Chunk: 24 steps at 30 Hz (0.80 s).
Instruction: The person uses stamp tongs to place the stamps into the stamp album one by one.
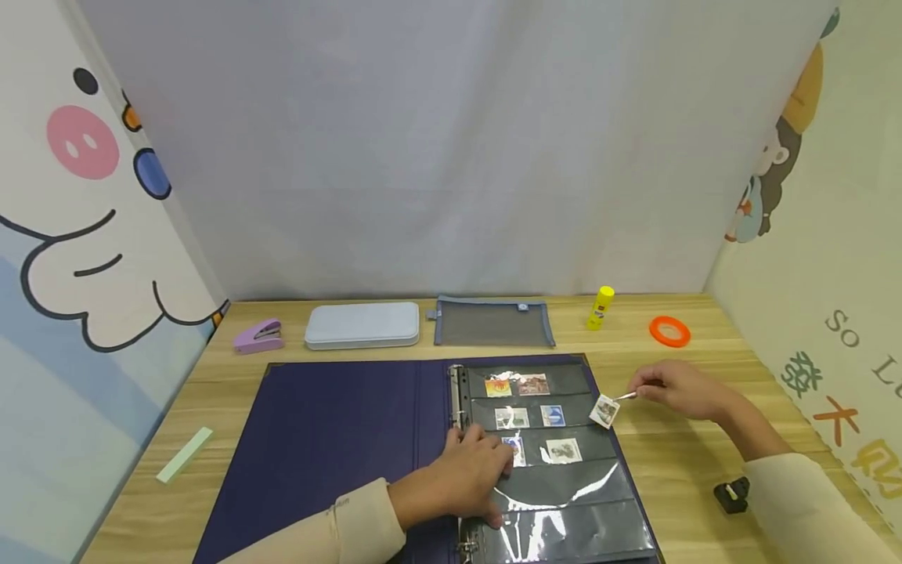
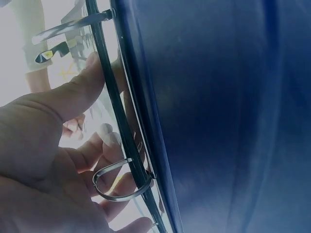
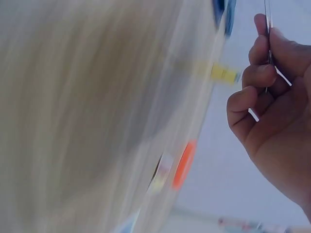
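Six stamps [image 1: 533, 385] already lie in the three upper rows of the page [image 1: 550, 484]; the lower two show none. A loose stamp [image 1: 604, 411], not yet in a row, is at the right edge, in tweezers [image 1: 626, 396] which the right hand [image 1: 672, 388] pinches. The left hand [image 1: 470, 471] rests there, fingers spread.

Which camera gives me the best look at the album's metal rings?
The left wrist view: two metal rings appear large and close, beside the left hand. The head view shows them small, their row crossed by that hand; the right wrist view shows none.
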Tool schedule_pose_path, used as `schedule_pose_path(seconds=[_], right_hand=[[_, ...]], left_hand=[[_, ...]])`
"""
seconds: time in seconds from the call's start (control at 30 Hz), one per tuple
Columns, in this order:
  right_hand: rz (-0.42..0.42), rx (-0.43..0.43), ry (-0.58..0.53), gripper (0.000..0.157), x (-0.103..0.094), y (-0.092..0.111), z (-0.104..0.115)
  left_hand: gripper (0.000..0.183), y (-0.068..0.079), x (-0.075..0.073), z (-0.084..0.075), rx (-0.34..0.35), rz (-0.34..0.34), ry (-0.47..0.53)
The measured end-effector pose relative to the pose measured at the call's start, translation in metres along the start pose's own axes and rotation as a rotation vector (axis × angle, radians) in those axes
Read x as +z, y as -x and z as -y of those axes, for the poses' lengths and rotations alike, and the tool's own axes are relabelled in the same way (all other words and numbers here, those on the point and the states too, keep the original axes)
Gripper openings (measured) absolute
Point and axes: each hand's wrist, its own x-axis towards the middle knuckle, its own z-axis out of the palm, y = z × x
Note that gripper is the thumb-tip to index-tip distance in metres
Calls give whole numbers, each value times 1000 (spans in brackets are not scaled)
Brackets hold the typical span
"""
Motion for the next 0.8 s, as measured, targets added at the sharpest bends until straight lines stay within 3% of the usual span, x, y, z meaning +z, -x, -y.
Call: schedule_pose_path(seconds=[0.23,0.4,0.57,0.8], right_hand=[[91,-159,35,10,25,-36,38],[157,-228,101,12,41,-55,65],[245,-259,108,13,54,-67,88],[338,-373,162,11,72,-74,104]], left_hand=[[60,1,-1,0,-6,-8,-3],[61,2,-2,-1,-11,-10,-10],[61,1,0,-1,-14,-16,-17],[63,1,1,-2,-26,-6,-5]])
